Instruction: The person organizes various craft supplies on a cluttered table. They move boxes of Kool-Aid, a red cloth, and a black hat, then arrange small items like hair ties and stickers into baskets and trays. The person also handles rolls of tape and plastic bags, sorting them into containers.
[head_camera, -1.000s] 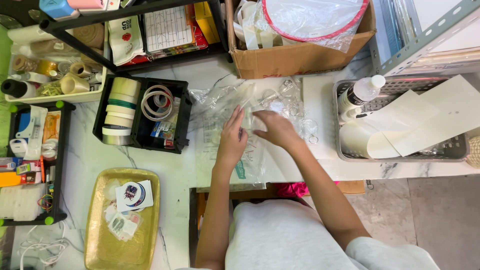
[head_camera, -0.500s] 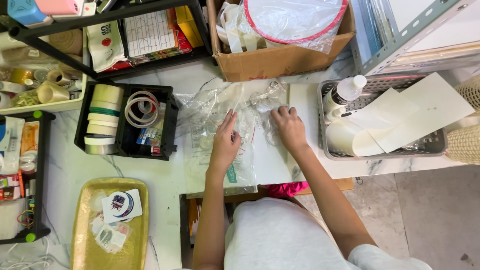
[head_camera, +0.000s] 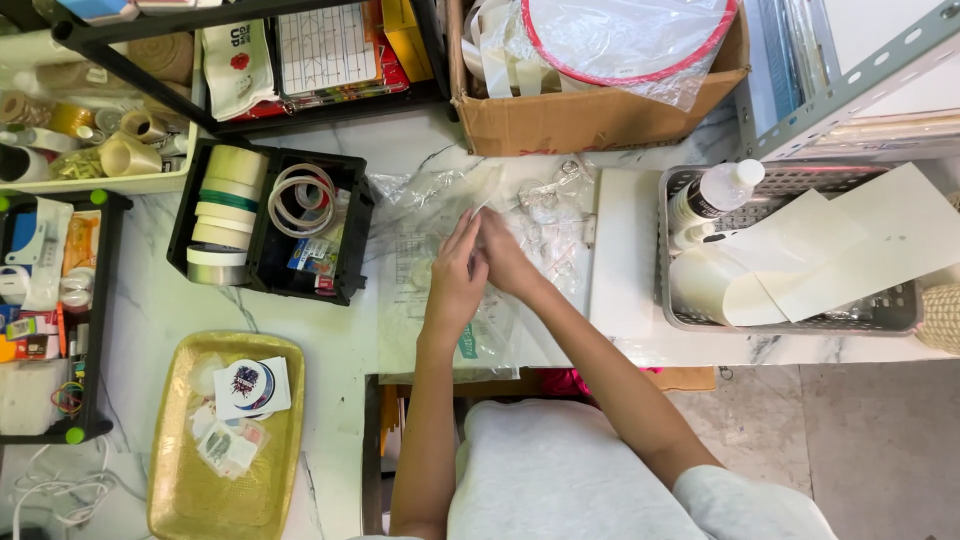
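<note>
My left hand (head_camera: 455, 278) and my right hand (head_camera: 503, 252) meet over a pile of clear plastic bags (head_camera: 440, 205) spread on the white marble table (head_camera: 150, 300). The fingertips of both hands pinch the thin plastic together near the pile's middle. Small clear pieces (head_camera: 550, 195) lie among the bags to the right of my hands. A greenish printed slip (head_camera: 468, 340) shows through the plastic below my left wrist.
A black bin (head_camera: 345, 240) holds tape rolls to the left. A gold tray (head_camera: 180, 490) with stickers sits at the lower left. A cardboard box (head_camera: 590, 115) stands behind the bags. A grey wire basket (head_camera: 880, 315) with paper sheets and a bottle is at right.
My hands, which were apart on the plastic, have come together at the pile's middle and now pinch it.
</note>
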